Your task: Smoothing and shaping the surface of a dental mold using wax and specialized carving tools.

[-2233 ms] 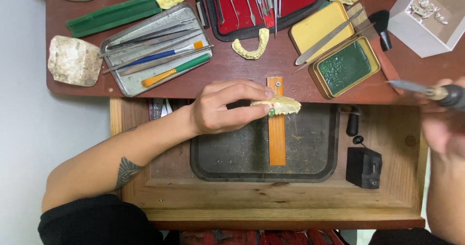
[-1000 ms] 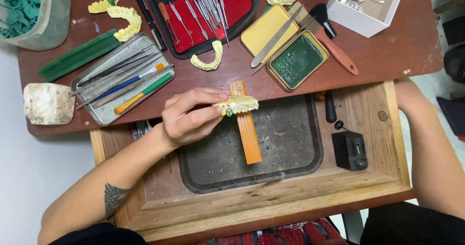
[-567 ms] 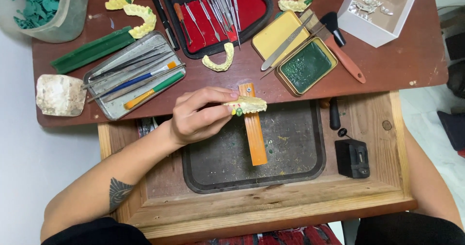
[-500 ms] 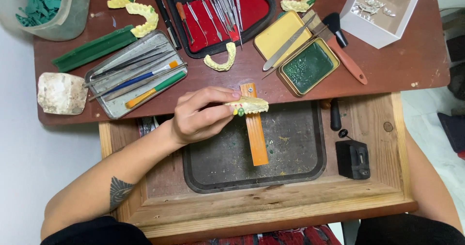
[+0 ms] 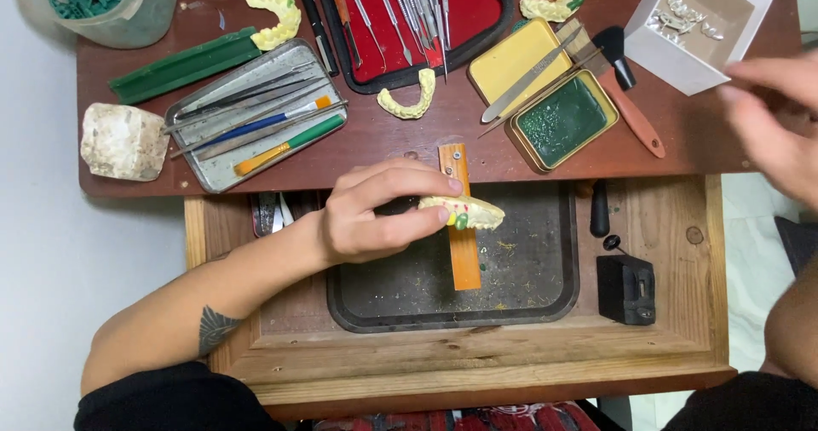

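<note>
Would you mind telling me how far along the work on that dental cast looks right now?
Done: tools are laid out in the red instrument case.
In hand: the left hand pinches the dental cast on the orange wooden peg.
Left: the right hand, blurred and apparently empty, is near the white box; no tool touches the cast.

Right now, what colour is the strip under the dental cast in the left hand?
Orange, a wooden-looking strip beneath the pale yellow cast; the head view shows it.
</note>
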